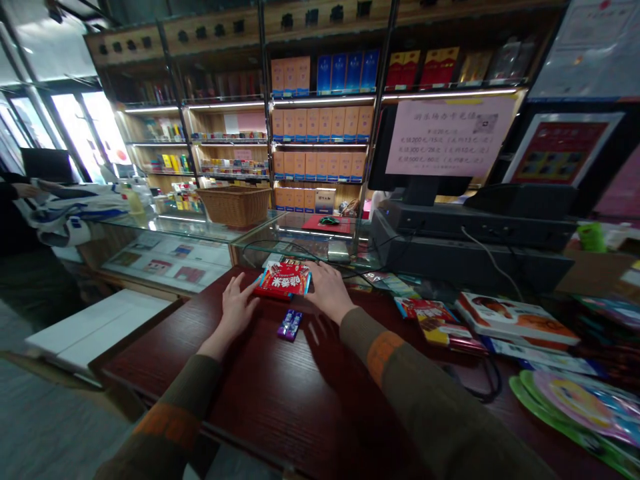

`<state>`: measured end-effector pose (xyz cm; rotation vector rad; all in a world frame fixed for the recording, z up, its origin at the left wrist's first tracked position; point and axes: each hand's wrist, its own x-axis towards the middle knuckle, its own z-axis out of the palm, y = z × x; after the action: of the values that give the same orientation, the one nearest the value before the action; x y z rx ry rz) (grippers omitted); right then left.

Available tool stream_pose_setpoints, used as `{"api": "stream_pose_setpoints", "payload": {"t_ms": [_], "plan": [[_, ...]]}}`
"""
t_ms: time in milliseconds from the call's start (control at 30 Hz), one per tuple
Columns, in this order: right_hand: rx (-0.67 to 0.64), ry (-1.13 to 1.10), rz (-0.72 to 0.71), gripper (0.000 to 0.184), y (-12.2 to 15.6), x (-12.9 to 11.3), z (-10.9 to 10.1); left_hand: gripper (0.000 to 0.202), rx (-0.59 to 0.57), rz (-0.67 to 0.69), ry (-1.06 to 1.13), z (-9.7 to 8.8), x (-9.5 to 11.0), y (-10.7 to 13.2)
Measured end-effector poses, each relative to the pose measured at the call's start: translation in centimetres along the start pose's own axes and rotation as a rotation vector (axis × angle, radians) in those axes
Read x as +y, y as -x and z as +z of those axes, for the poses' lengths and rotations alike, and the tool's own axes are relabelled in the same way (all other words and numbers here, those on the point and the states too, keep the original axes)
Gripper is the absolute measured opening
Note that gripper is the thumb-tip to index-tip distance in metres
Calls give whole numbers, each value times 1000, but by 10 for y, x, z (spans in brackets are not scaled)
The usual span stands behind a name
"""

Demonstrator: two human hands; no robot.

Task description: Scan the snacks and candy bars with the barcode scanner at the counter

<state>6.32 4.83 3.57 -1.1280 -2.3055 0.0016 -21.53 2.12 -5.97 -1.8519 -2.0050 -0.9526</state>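
Note:
A red snack packet (285, 279) with white lettering and blue ends lies at the back of the dark red wooden table (250, 393), seemingly on top of other packets. My right hand (327, 288) holds its right end, with the thumb low and the fingers over the upper corner. At the left end is my left hand (240, 303), fingers stretched and apart, the index fingertip at the packet's edge. Just in front of the packet, between my hands, sits a small purple wrapped pack (290, 325) that neither hand touches.
On the right are more snack packets (435, 320), a white-and-orange box (517, 320) and colourful round-edged packages (575, 407). Behind stand a glass counter (260, 235), a wicker basket (235, 205) and a monitor (383, 150) bearing a paper sign. A person (30, 260) stands far left.

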Motion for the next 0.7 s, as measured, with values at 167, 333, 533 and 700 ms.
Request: {"api": "stream_pose_setpoints", "payload": {"t_ms": [167, 333, 533, 700], "plan": [[-40, -39, 57, 69, -9, -8, 24, 47, -51, -89, -55, -3, -10, -1], [-66, -71, 117, 75, -16, -9, 45, 49, -124, -149, -97, -1, -14, -3], [-147, -130, 200, 78, -25, -9, 57, 50, -195, -197, -104, 3, -19, -7], [-243, -167, 255, 80, -35, -4, 62, 49, -212, -211, -87, 4, -20, -12]]}}
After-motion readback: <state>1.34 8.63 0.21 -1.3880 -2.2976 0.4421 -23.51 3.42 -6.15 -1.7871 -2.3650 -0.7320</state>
